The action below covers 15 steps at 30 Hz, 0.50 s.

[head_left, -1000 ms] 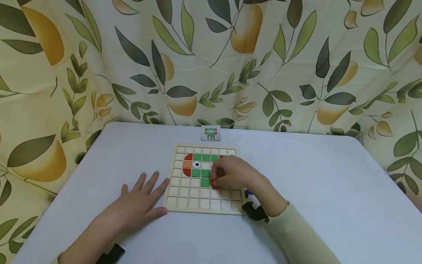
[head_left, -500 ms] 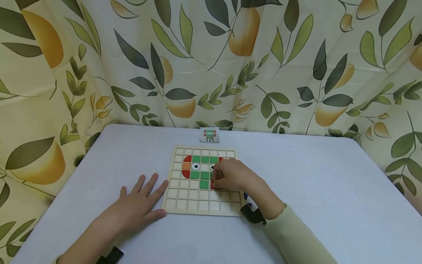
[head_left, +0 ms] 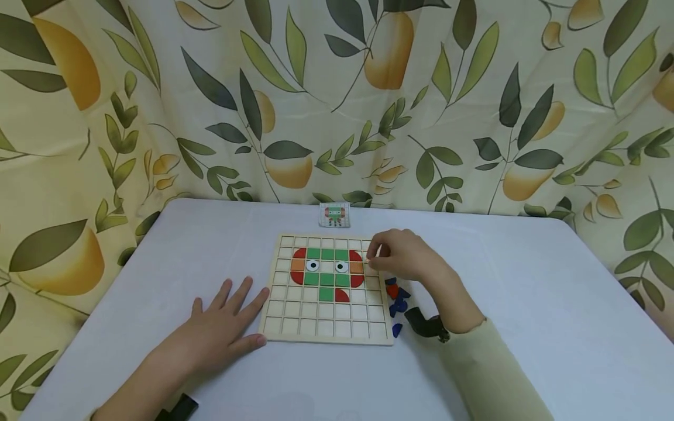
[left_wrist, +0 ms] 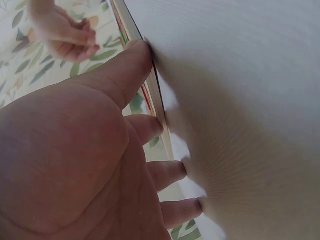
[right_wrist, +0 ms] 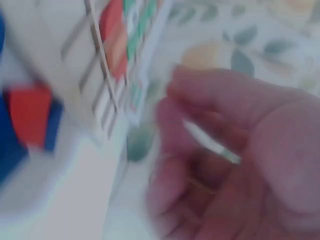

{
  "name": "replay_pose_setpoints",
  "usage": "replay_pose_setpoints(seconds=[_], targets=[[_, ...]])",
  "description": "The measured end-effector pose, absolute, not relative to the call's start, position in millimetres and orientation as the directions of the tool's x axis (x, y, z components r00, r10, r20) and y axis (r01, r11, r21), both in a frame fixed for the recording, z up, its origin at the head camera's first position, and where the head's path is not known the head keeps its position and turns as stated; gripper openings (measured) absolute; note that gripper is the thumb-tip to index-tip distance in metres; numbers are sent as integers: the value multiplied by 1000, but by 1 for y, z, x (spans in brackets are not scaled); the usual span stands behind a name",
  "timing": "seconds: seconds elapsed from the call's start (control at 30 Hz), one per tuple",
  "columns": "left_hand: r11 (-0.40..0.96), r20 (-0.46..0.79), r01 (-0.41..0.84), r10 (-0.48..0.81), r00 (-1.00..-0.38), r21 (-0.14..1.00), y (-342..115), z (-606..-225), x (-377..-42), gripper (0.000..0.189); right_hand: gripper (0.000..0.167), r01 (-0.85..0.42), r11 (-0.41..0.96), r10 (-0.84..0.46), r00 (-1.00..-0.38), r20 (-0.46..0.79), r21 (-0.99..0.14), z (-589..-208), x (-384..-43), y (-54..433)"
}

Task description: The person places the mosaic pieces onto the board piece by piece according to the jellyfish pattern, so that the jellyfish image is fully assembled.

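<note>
A wooden grid board [head_left: 326, 339] lies on the white table, bearing a pattern of green squares, red rounded corners, orange squares and two eye tiles. My left hand [head_left: 223, 324] rests spread beside it, thumb and a fingertip at the left edge; the left wrist view shows the thumb [left_wrist: 135, 65] against that edge. Over the board's right side hovers my right hand [head_left: 402, 254], fingers loosely bent, with no piece showing between them in the right wrist view. A red quarter-circle tile [head_left: 341, 295] lies in a cell right of the lowest green square [head_left: 326, 294].
Several loose blue pieces [head_left: 400, 305] and a red piece [head_left: 392, 291] lie along the board's right edge. A small picture card [head_left: 334, 215] stands behind the board. A leaf-and-fruit patterned curtain [head_left: 337, 117] hangs at the table's far edge.
My right hand has lifted away from the red quarter-circle tile and moved right and back, uncovering the right eye tile and the loose pieces. The left hand stays in place.
</note>
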<state>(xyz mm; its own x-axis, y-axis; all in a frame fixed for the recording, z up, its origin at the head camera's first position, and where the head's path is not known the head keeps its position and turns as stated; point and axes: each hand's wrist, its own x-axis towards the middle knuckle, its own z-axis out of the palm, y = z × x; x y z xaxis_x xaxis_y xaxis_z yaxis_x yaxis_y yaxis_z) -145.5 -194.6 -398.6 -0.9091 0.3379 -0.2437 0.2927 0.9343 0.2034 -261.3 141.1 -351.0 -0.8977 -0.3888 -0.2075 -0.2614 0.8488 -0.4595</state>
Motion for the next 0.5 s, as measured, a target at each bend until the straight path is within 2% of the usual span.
replay_pose_setpoints(seconds=[0.23,0.4,0.5], targets=[[941,-255,281,323,-911,187,-194,-399,-148,81,21,-169,921,-319,-843,-434,-350,-353,-266,161],[945,-266,270,313,-912,186,-191,-400,-149,82,36,-131,943,-273,-829,-488,-305,-363,-267,160],[944,-267,266,312,-912,196,-190,-400,-148,82,35,-125,951,-252,-843,-475,-282,-364,-268,161]])
